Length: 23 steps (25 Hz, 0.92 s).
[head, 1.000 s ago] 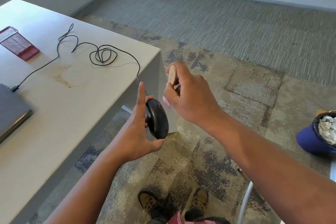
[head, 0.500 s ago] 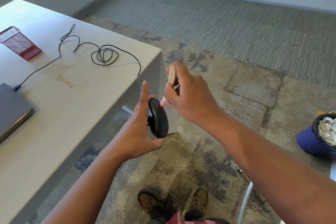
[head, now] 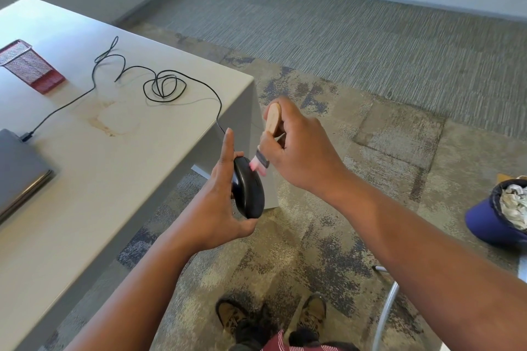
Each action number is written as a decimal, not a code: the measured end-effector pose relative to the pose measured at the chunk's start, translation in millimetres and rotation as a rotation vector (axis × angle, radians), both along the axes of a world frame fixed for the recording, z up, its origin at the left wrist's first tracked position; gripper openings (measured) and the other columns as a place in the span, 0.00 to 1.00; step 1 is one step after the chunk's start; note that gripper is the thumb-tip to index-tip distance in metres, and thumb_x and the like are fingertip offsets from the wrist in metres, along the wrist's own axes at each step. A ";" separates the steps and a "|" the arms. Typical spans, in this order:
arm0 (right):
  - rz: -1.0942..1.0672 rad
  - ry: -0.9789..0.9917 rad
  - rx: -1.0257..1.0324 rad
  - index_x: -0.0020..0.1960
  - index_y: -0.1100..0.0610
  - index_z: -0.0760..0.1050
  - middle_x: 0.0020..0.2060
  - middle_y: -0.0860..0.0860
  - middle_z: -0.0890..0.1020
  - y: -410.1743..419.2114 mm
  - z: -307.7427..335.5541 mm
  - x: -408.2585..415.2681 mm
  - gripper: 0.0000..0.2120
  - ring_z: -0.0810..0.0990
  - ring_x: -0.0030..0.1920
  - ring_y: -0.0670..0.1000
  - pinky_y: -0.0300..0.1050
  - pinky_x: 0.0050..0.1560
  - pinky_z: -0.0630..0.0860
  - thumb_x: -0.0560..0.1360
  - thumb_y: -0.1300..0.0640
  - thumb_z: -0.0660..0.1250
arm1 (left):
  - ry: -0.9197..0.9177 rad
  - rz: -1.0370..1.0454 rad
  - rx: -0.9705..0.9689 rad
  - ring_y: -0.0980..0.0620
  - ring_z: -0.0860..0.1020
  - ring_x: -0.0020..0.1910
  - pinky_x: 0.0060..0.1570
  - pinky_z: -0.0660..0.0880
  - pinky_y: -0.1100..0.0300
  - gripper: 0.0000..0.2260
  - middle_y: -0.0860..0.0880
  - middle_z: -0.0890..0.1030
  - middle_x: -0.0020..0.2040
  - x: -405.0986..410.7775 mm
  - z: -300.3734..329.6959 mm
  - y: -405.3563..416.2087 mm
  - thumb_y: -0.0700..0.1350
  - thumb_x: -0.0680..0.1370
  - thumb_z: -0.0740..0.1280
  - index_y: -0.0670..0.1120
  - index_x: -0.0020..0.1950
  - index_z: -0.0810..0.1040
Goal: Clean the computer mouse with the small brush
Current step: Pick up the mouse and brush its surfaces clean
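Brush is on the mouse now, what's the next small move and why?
Probably sweep the small brush down along the mouse: its pink bristles touch only the upper end, the left hand holds the mouse off the table, and the right hand grips the handle.

— What's each hand doing?
— Left hand (head: 216, 202) holds the black mouse (head: 248, 191) on edge, off the desk (head: 108, 168) corner. Right hand (head: 296, 148) grips the wooden brush (head: 272, 122), pink bristles touching the mouse.
— The cable (head: 159, 85)?
— Coiled on the desk.

Glossy black plastic mouse (head: 248, 191); small brush (head: 269, 134) with smooth wooden handle, pink bristles, possibly synthetic. Matt smooth desk (head: 99, 174); rough carpet (head: 370, 43).
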State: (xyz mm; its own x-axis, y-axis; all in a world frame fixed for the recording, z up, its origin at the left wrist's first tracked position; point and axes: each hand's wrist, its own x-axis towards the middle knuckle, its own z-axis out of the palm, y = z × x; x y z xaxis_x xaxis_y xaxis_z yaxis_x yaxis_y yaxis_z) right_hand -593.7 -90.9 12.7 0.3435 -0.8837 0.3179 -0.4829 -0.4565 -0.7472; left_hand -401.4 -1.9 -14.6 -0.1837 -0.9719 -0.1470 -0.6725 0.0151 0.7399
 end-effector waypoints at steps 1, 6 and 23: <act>-0.026 0.030 0.014 0.56 0.56 0.70 0.31 0.50 0.77 -2.2 -1.2 -2.2 0.08 0.75 0.26 0.48 0.49 0.27 0.74 0.79 0.58 0.66 | -0.001 0.007 0.002 0.49 0.85 0.53 0.57 0.84 0.46 0.70 0.65 0.65 0.72 0.2 -0.8 0.2 0.38 0.70 0.83 0.76 0.76 0.26; -0.061 -0.229 0.208 0.57 0.54 0.71 0.42 0.52 0.84 -10.2 -2.6 -10.8 0.08 0.85 0.39 0.51 0.47 0.38 0.83 0.79 0.57 0.67 | 0.077 -0.001 -0.019 0.52 0.85 0.57 0.65 0.82 0.48 0.70 0.65 0.64 0.78 2.6 -9.4 -0.8 0.37 0.70 0.83 0.74 0.78 0.27; -0.140 -0.702 0.666 0.59 0.58 0.70 0.46 0.60 0.88 -21.2 -11.8 -31.2 0.10 0.85 0.40 0.55 0.47 0.42 0.82 0.80 0.65 0.67 | 0.322 -0.057 -0.072 0.43 0.86 0.65 0.69 0.78 0.33 0.69 0.57 0.61 0.84 9.8 -18.0 7.9 0.31 0.69 0.81 0.69 0.82 0.31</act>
State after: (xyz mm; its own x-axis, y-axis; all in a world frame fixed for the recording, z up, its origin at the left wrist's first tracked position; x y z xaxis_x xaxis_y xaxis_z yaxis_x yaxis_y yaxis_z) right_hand -625.0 -112.1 0.9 0.1450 -0.9750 -0.1685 0.1528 0.1904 -0.9698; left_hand -391.6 6.0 -32.6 -0.2639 -0.9646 -0.0043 -0.4007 0.1055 0.9101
